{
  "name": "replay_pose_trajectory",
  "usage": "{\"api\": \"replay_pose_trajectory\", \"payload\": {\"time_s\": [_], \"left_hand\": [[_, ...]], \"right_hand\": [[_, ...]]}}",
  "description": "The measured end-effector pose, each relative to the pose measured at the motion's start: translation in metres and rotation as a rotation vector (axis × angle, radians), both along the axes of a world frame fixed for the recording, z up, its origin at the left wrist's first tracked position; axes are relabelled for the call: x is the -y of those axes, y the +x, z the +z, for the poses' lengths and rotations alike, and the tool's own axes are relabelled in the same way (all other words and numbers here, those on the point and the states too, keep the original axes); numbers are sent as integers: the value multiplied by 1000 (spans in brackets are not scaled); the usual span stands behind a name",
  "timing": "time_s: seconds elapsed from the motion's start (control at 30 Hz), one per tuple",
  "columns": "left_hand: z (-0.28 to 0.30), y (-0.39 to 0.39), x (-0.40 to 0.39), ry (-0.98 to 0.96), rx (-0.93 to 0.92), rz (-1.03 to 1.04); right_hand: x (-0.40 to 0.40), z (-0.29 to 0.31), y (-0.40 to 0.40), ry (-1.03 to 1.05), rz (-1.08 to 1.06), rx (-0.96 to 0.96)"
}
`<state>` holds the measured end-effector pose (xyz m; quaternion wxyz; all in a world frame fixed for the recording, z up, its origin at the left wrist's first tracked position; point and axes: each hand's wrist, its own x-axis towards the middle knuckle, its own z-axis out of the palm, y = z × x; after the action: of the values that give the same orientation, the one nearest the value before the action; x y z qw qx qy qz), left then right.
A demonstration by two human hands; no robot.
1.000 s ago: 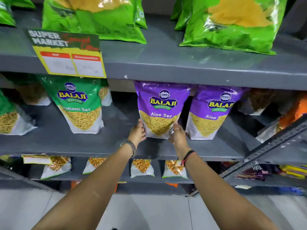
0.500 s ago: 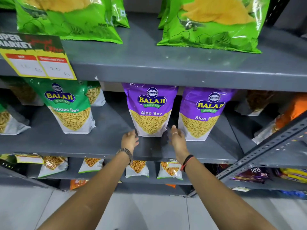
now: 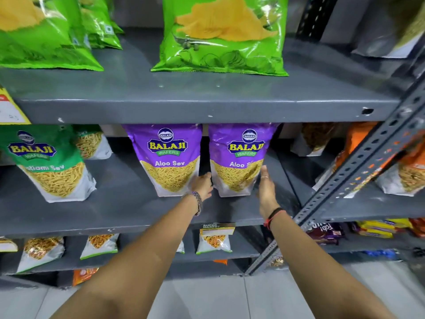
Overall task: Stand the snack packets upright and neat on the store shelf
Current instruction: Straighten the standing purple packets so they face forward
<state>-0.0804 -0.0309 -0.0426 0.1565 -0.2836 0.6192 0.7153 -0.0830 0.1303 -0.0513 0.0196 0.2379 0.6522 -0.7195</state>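
Observation:
Two purple Aloo Sev packets stand upright side by side on the grey middle shelf [image 3: 128, 210]. The left purple packet [image 3: 167, 157] stands free. My left hand [image 3: 203, 185] reaches into the gap between them and grips the lower left edge of the right purple packet [image 3: 239, 162]. My right hand [image 3: 266, 189] lies with straight fingers against that packet's lower right side. The packet is held between both hands. A green Ratlami Sev packet [image 3: 49, 164] stands upright further left.
Large green chip bags [image 3: 220, 35] lie on the shelf above. A slanted perforated metal upright [image 3: 358, 171] crosses at right, with orange packets [image 3: 404, 176] behind it. Small packets [image 3: 213, 241] stand on the lower shelf. A price tag [image 3: 9, 109] hangs at left.
Both hands left the left purple packet and moved right, and now clasp the right purple packet. The view has shifted right and closer to the shelf.

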Motion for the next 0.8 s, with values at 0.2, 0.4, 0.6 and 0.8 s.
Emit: {"api": "replay_pose_trajectory", "payload": {"time_s": [0.2,0.4,0.6,0.8], "left_hand": [[-9,-9,-18,23,7,27],[-6,-18,-36,38,12,-4],[0,-25,-65,77,-16,-71],[-1,-23,-66,66,-82,-132]], "right_hand": [[6,-7,-5,-103,49,43],[-13,-6,-16,-103,9,74],[-44,-6,-34,-72,-41,131],[-57,-11,-41,-100,-12,133]]}}
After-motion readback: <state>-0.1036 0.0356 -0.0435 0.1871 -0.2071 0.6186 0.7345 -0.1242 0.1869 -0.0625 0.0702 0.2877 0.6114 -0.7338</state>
